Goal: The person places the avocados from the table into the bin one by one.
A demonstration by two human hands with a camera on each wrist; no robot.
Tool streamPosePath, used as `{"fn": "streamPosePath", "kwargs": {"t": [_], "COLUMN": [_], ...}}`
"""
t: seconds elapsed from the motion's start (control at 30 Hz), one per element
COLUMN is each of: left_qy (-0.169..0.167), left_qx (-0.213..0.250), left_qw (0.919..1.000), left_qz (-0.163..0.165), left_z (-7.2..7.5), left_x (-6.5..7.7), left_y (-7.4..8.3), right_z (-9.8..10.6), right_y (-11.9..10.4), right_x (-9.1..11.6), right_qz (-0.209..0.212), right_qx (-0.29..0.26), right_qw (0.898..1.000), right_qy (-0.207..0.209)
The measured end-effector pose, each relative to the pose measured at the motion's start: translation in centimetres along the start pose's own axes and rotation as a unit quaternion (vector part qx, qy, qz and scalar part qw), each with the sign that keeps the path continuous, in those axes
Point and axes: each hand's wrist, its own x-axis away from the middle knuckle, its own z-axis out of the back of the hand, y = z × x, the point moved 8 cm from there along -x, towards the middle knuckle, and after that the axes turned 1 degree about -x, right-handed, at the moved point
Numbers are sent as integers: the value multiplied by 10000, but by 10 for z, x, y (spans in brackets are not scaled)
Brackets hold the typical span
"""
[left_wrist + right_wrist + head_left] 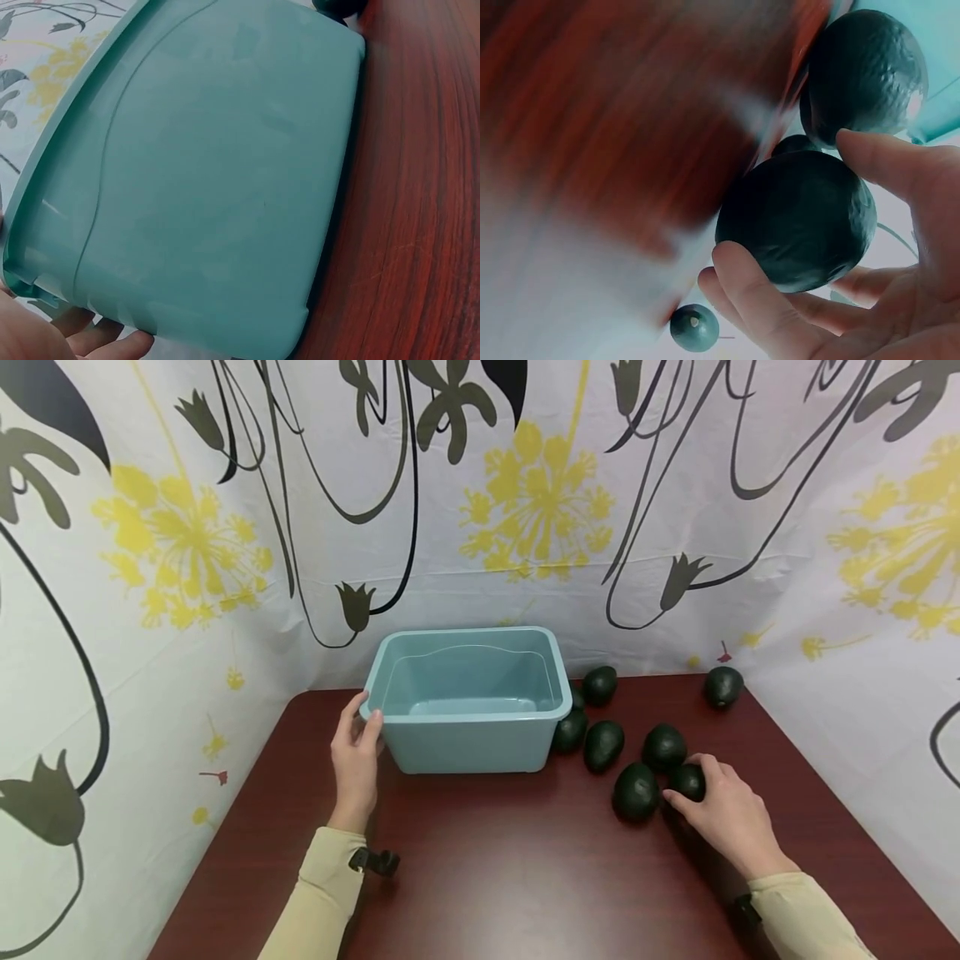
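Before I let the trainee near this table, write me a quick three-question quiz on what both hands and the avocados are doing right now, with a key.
1. True or false: the left hand touches the blue-green plastic bin.
2. In the head view, where do the avocados lie? A: left of the bin. B: right of the bin. C: inside the bin.
3. What does the right hand hold between thumb and fingers?

Key:
1. True, at one corner.
2. B.
3. One avocado.
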Motion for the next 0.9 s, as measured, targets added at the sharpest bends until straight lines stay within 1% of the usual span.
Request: {"fn": "streamPosePath", "kwargs": {"t": [0.1, 0.23, 0.33, 0.6, 0.9], "left_qy": [-44, -67, -80, -105, -126], "left_qx": [71, 61, 98, 151, 141], "left_qw": [9999, 9999, 9998, 9997, 9996], "left_qz": [94, 146, 137, 162, 204], "left_z": [-1, -5, -6, -4, -4], "left_x": [1, 7, 11, 11, 10], "left_y": [3, 18, 27, 26, 24], "right_z": [2, 4, 5, 7, 13], "right_y": [3, 7, 11, 16, 18], "right_x": [1, 2, 2, 3, 3], "right_qz": [-68, -139, -209, -309, -232], "right_qx": [12, 9, -7, -63, -125], "right_qw": [10000, 9999, 9997, 9992, 9987], "right_qy": [12, 80, 150, 254, 439]}}
